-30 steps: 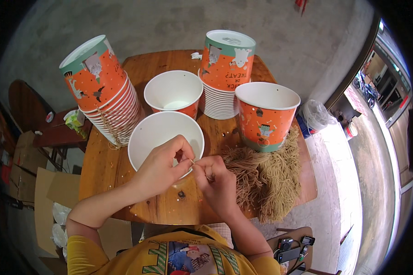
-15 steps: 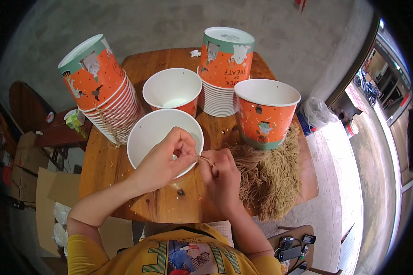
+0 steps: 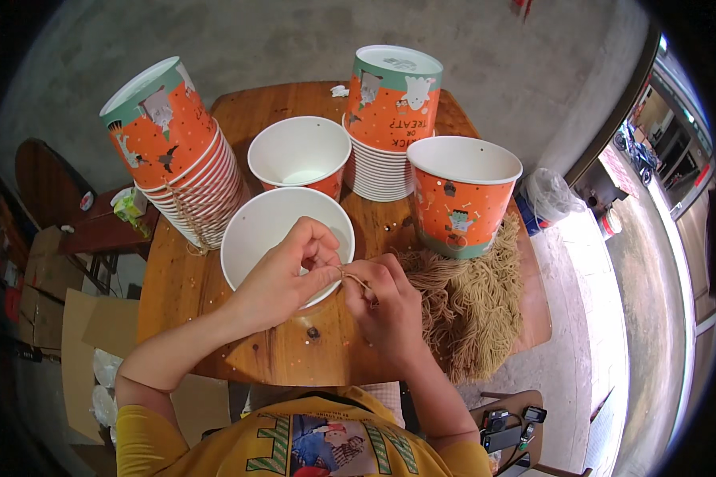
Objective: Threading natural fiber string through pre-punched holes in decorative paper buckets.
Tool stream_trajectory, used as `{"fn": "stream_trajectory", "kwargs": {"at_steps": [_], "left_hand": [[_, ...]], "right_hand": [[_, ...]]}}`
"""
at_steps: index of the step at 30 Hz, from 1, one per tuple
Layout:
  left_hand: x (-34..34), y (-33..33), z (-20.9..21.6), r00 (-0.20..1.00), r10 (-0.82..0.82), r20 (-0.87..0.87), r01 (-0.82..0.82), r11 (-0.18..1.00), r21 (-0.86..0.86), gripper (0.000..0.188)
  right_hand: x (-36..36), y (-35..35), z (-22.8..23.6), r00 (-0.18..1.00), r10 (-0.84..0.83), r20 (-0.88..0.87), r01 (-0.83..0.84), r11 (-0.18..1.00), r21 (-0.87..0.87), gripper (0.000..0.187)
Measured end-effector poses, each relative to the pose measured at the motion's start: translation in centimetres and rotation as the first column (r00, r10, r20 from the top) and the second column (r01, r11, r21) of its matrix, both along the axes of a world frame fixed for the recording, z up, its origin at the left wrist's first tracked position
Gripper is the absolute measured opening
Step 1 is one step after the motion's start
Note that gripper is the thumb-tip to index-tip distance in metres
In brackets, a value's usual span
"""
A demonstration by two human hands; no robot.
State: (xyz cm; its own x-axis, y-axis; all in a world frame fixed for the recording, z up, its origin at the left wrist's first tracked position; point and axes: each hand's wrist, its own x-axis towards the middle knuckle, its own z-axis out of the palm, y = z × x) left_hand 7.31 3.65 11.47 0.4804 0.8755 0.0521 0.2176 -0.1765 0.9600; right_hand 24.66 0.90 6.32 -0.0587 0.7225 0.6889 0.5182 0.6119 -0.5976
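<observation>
A white-lined paper bucket (image 3: 254, 230) stands upright near the table's front edge, its mouth facing me. Over its right rim, my left hand (image 3: 298, 266) pinches a tan cord (image 3: 356, 279) between thumb and fingers. Just to the right, my right hand (image 3: 386, 306) is curled around the same cord, which shows as a short loop between the two hands. The fingertips hide where the cord meets the rim. A thick bundle of tan cords (image 3: 485, 318) lies right of my right hand, partly under an upright orange bucket (image 3: 457, 199).
Behind the near bucket stands another upright bucket (image 3: 301, 155). Tall stacks of upside-down buckets rise at the left (image 3: 163, 131) and back right (image 3: 394, 99); cords hang along the left stack. An open cardboard box (image 3: 95, 342) sits below left of the wooden table (image 3: 286, 362).
My right hand has shifted slightly to the right, drawing a little away from my left hand with the cord. My left hand stays at the rim.
</observation>
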Motion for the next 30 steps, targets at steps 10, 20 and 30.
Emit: {"fn": "stream_trajectory", "kwargs": {"at_steps": [10,20,30], "left_hand": [[0.1,0.0,-0.1,0.999,0.002,-0.038,0.001,0.998,0.07,0.024],[0.0,0.0,-0.1,0.999,0.001,-0.043,0.002,0.998,0.066,0.023],[-0.3,0.2,-0.9,0.999,0.014,-0.041,-0.007,0.988,0.154,0.022]], "right_hand": [[1.2,0.1,0.7,0.913,0.134,-0.385,-0.325,0.808,-0.491,0.014],[0.3,0.0,1.2,0.999,0.04,0.016,-0.037,0.986,-0.164,0.009],[1.2,0.0,1.7,0.747,0.085,-0.659,-0.562,0.611,-0.558,0.013]]}}
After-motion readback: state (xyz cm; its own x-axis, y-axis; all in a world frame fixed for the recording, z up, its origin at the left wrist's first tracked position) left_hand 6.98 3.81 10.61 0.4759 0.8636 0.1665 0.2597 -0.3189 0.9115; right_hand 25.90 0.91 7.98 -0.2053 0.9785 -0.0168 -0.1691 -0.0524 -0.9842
